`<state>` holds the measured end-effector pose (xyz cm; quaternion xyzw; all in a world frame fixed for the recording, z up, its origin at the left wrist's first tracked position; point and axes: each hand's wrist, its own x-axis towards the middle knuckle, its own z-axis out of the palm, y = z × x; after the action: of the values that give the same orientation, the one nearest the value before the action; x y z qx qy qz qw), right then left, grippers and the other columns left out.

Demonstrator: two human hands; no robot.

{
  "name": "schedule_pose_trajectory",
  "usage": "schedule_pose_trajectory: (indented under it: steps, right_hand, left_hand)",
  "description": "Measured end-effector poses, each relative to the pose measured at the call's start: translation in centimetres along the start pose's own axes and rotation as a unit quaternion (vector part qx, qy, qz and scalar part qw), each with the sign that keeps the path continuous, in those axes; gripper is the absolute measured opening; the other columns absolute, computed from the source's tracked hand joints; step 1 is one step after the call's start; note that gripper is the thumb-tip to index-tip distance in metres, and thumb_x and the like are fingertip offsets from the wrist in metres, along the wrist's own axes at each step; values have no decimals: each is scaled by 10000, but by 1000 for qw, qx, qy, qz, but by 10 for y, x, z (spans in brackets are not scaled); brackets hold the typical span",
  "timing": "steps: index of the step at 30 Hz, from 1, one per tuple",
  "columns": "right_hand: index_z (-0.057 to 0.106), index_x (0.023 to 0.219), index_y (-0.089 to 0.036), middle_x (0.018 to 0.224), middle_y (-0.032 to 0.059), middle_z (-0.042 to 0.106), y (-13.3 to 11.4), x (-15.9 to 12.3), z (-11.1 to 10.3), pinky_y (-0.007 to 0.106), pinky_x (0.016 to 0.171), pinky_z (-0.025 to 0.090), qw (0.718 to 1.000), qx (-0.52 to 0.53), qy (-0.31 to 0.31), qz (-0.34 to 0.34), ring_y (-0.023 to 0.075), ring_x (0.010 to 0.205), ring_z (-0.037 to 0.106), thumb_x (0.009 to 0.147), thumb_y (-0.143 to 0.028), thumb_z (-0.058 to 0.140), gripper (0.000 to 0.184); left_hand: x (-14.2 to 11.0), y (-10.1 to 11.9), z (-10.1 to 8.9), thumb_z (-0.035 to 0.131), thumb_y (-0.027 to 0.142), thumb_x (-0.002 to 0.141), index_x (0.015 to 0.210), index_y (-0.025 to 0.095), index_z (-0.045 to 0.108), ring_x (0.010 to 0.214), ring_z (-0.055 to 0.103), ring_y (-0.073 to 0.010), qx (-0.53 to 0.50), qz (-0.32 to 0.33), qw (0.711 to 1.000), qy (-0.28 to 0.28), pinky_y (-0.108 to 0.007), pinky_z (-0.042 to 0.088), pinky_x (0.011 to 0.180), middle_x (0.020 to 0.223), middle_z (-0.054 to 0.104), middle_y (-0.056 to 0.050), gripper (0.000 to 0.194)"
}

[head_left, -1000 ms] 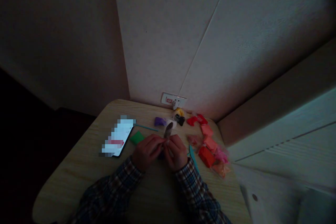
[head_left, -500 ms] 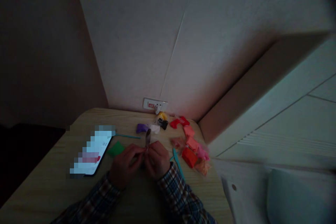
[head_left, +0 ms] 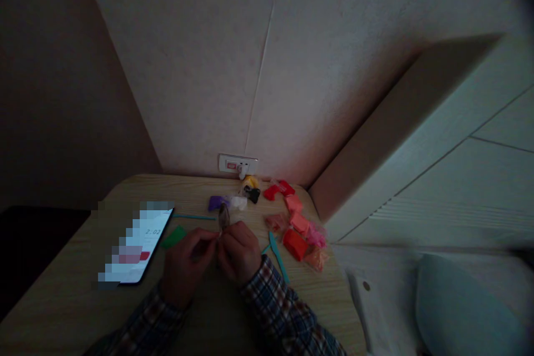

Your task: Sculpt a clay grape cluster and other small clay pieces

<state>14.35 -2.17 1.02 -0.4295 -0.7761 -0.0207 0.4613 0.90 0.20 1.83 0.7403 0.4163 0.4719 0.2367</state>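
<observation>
My left hand (head_left: 187,262) and my right hand (head_left: 241,253) meet over the near middle of the table. Their fingertips pinch a small dark brown packet (head_left: 224,214), which sticks up above the fingers and looks like clear film with something dark inside. Just left of my left hand lies a green packet (head_left: 173,237). A turquoise plastic knife-like tool (head_left: 278,257) rests beside my right hand, with another thin turquoise tool (head_left: 266,248) partly hidden. Beyond the fingers are a purple packet (head_left: 217,203) and a white packet (head_left: 238,203).
A lit phone (head_left: 139,250) lies on the wooden table (head_left: 79,267) at left. A thin turquoise stick (head_left: 194,217) lies behind the hands. Red (head_left: 295,245), pink and orange packets fill the right side; yellow and black (head_left: 253,195) ones sit below the wall socket (head_left: 237,164).
The view has shifted slightly, so the table things appear a little further left. Both hands keep pinching the brown packet, which now shows a broader side.
</observation>
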Motion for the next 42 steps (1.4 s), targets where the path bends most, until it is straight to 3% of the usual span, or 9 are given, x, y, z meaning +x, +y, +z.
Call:
schedule_pose_trajectory:
  steps: [4, 10, 14, 17, 23, 29, 35, 38, 42]
  right_hand:
    - [469, 636, -195, 647, 62, 528, -7, 2, 3, 299, 535, 408, 1000, 11, 1, -29, 183, 634, 482, 818, -171, 381, 204]
    - [518, 690, -183, 706, 69, 585, 0, 4, -10, 289, 569, 464, 995, 7, 93, 46, 178, 668, 532, 782, -112, 448, 136]
    - [540, 721, -178, 820, 94, 609, 2, 4, -16, 296, 622, 508, 993, 51, 80, 69, 181, 745, 569, 777, -110, 450, 125]
    - [576, 761, -169, 884, 104, 626, 2, 4, -18, 302, 692, 524, 989, 109, 47, 88, 185, 824, 596, 783, -111, 442, 147]
    - [600, 734, -174, 779, 79, 629, 5, 5, -24, 327, 670, 495, 979, 175, 15, 98, 187, 752, 584, 821, -182, 429, 193]
    - [586, 653, -181, 665, 51, 584, 9, 5, -26, 319, 608, 434, 977, 171, -16, 124, 175, 652, 533, 819, -201, 405, 246]
    - [535, 589, -184, 634, 37, 556, 13, 3, -22, 307, 590, 415, 978, 174, -13, 116, 165, 627, 524, 783, -176, 404, 234]
    - [506, 577, -186, 615, 30, 541, 14, 2, -21, 300, 580, 408, 980, 158, 9, 118, 161, 616, 512, 777, -164, 423, 218]
    - [489, 593, -190, 621, 18, 536, 13, 3, -20, 280, 571, 406, 982, 146, 31, 119, 152, 621, 520, 787, -154, 450, 202]
  left_hand:
    - [7, -5, -4, 552, 255, 821, 785, 188, 629, 622, 674, -164, 5, -37, 999, 30, -239, 566, 565, 717, 699, -9, 109]
    - [7, 0, -10, 520, 186, 847, 942, 185, 617, 839, 635, -203, 49, 82, 995, -9, -326, 546, 770, 909, 659, -54, 135]
    - [6, 1, -10, 455, 180, 844, 1240, 202, 465, 1193, 460, -291, 43, 152, 985, -69, -475, 401, 1011, 1266, 503, -107, 397]
    - [7, -4, -8, 471, 157, 842, 1326, 188, 372, 1310, 322, -322, 85, 169, 977, -97, -524, 312, 1058, 1353, 429, -132, 495]
    - [10, -11, -10, 490, 208, 888, 1375, 203, 308, 1328, 306, -312, 121, 184, 970, -105, -515, 290, 1059, 1346, 459, -132, 520]
    - [6, -13, -8, 557, 259, 861, 1300, 221, 412, 1175, 425, -297, 135, 198, 966, -93, -478, 355, 988, 1183, 504, -114, 464]
    - [6, -14, -7, 604, 289, 826, 1155, 186, 467, 1212, 412, -308, 105, 188, 970, -111, -488, 322, 1006, 1207, 542, -125, 371]
    - [6, -14, -8, 580, 239, 843, 1131, 166, 463, 1142, 504, -273, 78, 195, 972, -106, -499, 287, 1050, 1131, 600, -118, 319]
    - [5, -13, -9, 576, 229, 853, 1076, 162, 510, 996, 584, -228, 46, 174, 981, -73, -389, 465, 919, 1034, 621, -103, 242]
